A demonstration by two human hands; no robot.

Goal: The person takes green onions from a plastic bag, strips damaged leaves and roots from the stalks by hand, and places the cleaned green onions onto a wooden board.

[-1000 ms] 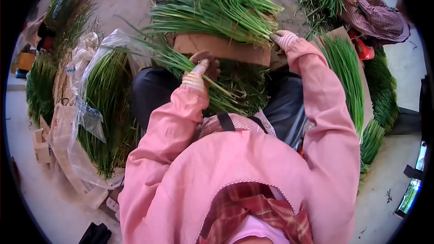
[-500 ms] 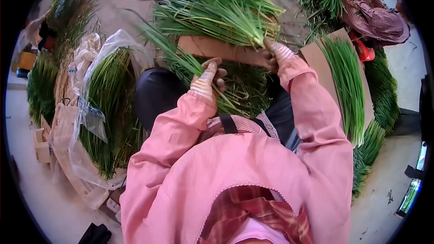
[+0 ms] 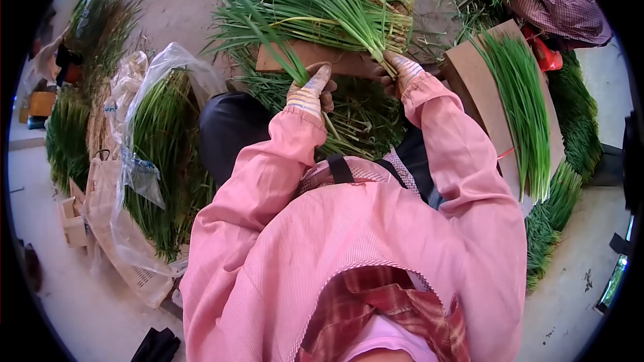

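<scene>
My left hand [image 3: 310, 88], in a striped glove, is closed around the lower ends of a few long green chives [image 3: 287, 57], whose leaves point up and to the left. The fingers of my right hand [image 3: 402, 72], also gloved, pinch the pale stem ends of a bunch of chives [image 3: 355, 27]. That bunch fans out over a large pile of chives [image 3: 268, 13] on a brown board [image 3: 322, 60] in front of me. Beneath my hands, loose leaves and trimmings [image 3: 369, 110] lie between my legs.
At my left, more chives [image 3: 157, 141] stand in a clear plastic bag [image 3: 176, 60] beside a pale crate [image 3: 107, 184]. On the right, a neat row of chives [image 3: 520, 110] lies on cardboard [image 3: 459, 70]. Beyond it is another person's checked sleeve [image 3: 563, 10].
My left hand has moved slightly up, and its chives now point more steeply upward. My right hand has shifted a little left, still holding the stem ends.
</scene>
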